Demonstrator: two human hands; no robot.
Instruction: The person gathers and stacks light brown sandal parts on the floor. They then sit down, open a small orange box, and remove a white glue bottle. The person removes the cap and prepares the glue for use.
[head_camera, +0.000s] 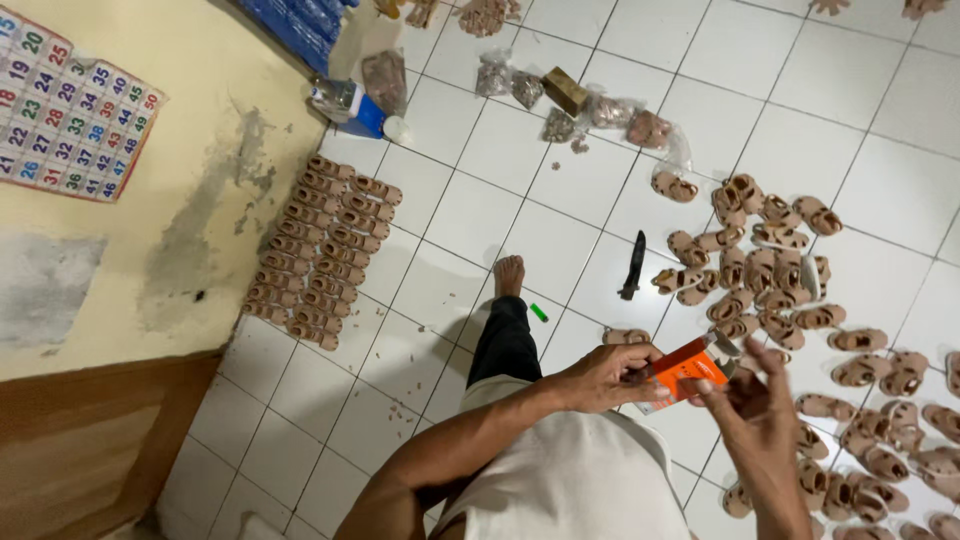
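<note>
Left hand (607, 377): closed around one end of the orange box (678, 372), in front of the body.
Right hand (752, 405): fingers half open, thumb and fingertips touching the other end of the orange box, at 3 o'clock from the left hand.
Orange box: small, flat, held in the air between both hands, above the white tiled floor (560, 180).
Loose sandals (775, 280): many small tan pieces spread on the floor, from 12 to 4 o'clock of the hands, some under the right hand.
Knife (632, 266): dark, lying on a tile at 12 o'clock from the box.
Green marker (538, 312): beside the bare foot (509, 275).
Stacked sandals (322, 250): neat rows along the yellow wall (190, 120), at 10 o'clock.
Plastic bags (560, 95): far, at 12 o'clock.
</note>
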